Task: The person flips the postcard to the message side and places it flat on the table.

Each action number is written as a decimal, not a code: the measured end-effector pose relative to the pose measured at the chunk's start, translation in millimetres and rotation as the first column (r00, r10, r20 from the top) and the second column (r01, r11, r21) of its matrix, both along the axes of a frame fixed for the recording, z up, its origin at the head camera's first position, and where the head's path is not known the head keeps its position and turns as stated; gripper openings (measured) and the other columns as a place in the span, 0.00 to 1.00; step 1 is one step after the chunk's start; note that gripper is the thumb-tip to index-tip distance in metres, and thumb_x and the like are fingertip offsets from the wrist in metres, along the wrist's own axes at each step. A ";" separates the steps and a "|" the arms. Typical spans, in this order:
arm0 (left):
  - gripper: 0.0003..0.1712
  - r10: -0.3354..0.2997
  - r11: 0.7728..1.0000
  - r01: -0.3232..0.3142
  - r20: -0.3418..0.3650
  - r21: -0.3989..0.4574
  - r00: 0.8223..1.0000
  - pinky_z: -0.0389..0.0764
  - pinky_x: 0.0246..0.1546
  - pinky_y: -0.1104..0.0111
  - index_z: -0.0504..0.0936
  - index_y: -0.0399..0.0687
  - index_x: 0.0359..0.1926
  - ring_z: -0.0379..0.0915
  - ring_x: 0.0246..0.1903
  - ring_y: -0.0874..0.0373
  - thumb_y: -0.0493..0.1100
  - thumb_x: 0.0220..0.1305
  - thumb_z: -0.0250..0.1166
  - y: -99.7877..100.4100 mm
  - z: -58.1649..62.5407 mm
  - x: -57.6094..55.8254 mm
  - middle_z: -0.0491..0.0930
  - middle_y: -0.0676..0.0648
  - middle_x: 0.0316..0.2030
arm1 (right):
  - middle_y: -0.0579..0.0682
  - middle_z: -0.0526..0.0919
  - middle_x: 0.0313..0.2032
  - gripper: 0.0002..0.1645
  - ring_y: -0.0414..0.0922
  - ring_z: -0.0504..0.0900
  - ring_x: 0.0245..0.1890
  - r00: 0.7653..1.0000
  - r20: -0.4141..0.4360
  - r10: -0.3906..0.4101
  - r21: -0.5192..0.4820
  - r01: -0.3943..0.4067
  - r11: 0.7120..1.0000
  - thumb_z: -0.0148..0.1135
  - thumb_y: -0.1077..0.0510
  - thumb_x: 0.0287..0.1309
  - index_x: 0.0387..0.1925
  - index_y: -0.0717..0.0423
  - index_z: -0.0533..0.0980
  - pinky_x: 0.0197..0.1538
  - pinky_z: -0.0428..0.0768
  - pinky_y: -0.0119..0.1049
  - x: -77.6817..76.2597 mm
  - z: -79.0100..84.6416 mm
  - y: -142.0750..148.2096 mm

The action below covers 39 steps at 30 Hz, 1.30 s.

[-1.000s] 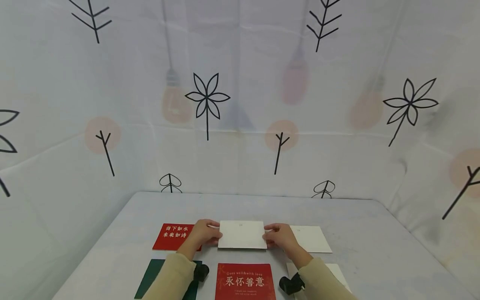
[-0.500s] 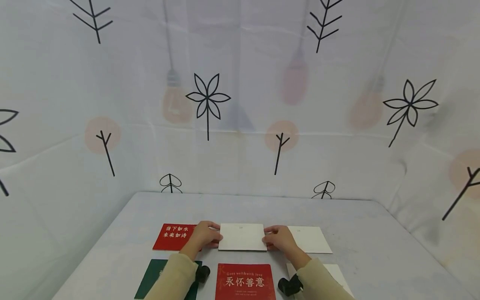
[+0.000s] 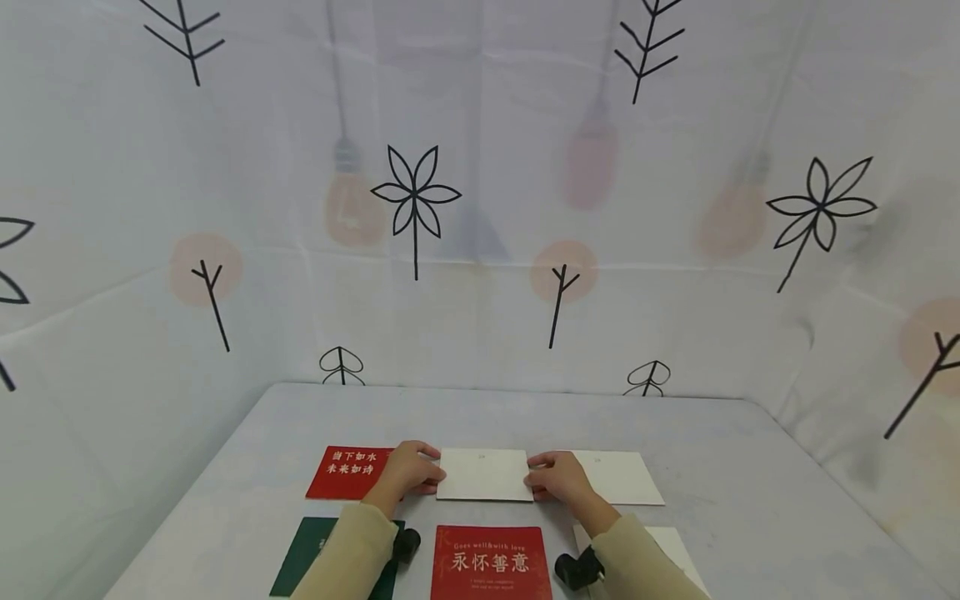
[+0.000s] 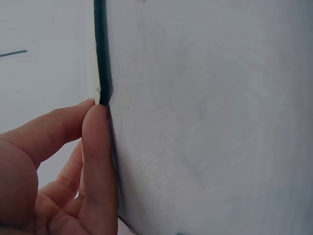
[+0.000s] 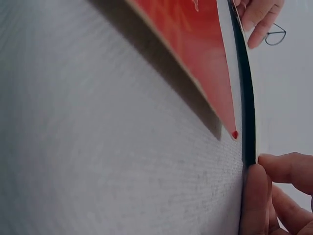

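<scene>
A white card (image 3: 483, 477) with a tiny mark near its top edge lies low over the table in the middle of the back row, between both hands. My left hand (image 3: 409, 475) pinches its left side; my right hand (image 3: 562, 479) pinches the right side. Thumb and fingertips meet at the card's corner in the left wrist view, where its dark green underside (image 4: 102, 54) shows. The right wrist view has my right hand (image 5: 281, 196) at the opposite corner, with the green face (image 5: 247, 107) turned toward the tabletop.
A red card (image 3: 348, 473) lies at back left, a green card (image 3: 296, 554) in front of it, partly under the left sleeve. Another red card (image 3: 491, 562) lies at front centre. White cards sit at back right (image 3: 622, 479) and front right (image 3: 675, 542). A printed curtain (image 3: 480, 325) hangs behind.
The white card has come down slightly toward the table and toward me, both hands moving with it. Over the last half second it has barely moved.
</scene>
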<state>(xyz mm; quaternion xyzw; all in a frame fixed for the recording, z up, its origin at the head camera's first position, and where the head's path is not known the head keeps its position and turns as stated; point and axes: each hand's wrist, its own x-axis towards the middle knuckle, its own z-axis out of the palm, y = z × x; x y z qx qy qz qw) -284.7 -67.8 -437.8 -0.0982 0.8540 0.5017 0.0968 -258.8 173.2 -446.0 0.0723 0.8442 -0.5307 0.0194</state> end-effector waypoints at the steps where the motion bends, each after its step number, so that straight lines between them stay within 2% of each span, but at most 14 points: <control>1: 0.17 0.003 1.000 -0.003 0.000 0.001 1.000 0.77 0.22 0.72 0.78 0.40 0.44 0.75 0.17 0.59 0.34 0.51 0.69 0.0 -0.3 -0.2 0.77 0.45 0.24 | 0.53 0.79 0.30 0.17 0.43 0.79 0.26 1.000 -0.002 0.003 0.000 -0.003 1.000 0.64 0.68 0.49 0.44 0.71 0.76 0.30 0.81 0.36 -0.1 0.1 0.1; 12: 0.17 0.001 1.000 -0.001 0.003 0.013 1.000 0.78 0.22 0.72 0.78 0.40 0.44 0.74 0.18 0.59 0.34 0.51 0.69 -0.6 4.1 2.4 0.76 0.44 0.24 | 0.52 0.77 0.25 0.18 0.42 0.76 0.22 1.000 -0.005 -0.018 0.006 0.018 1.000 0.65 0.65 0.48 0.43 0.70 0.76 0.27 0.80 0.35 -1.0 -0.5 -1.7; 19: 0.19 -0.014 1.000 0.014 -0.002 0.005 1.000 0.77 0.26 0.64 0.78 0.40 0.45 0.76 0.18 0.57 0.38 0.51 0.70 -4.6 7.6 5.2 0.77 0.45 0.24 | 0.52 0.76 0.25 0.19 0.43 0.75 0.22 1.000 -0.009 0.006 -0.012 -0.006 1.000 0.65 0.64 0.50 0.45 0.69 0.75 0.27 0.80 0.35 -0.5 1.1 -1.0; 28: 0.19 -0.047 0.999 0.048 -0.019 0.026 0.999 0.76 0.25 0.70 0.78 0.40 0.46 0.75 0.19 0.56 0.40 0.53 0.70 -9.9 9.1 6.4 0.77 0.45 0.24 | 0.51 0.75 0.24 0.18 0.43 0.74 0.21 0.999 -0.038 0.027 0.038 -0.025 0.999 0.67 0.63 0.50 0.44 0.66 0.77 0.26 0.77 0.34 4.8 7.7 -3.3; 39: 0.18 -0.110 0.994 0.109 -0.053 -0.034 0.992 0.71 0.29 0.60 0.79 0.43 0.45 0.75 0.21 0.56 0.42 0.52 0.70 -12.6 7.5 15.1 0.78 0.48 0.23 | 0.50 0.75 0.26 0.17 0.42 0.75 0.21 0.996 -0.063 0.070 0.040 -0.068 0.997 0.68 0.64 0.49 0.42 0.65 0.77 0.27 0.79 0.35 15.8 13.7 -5.2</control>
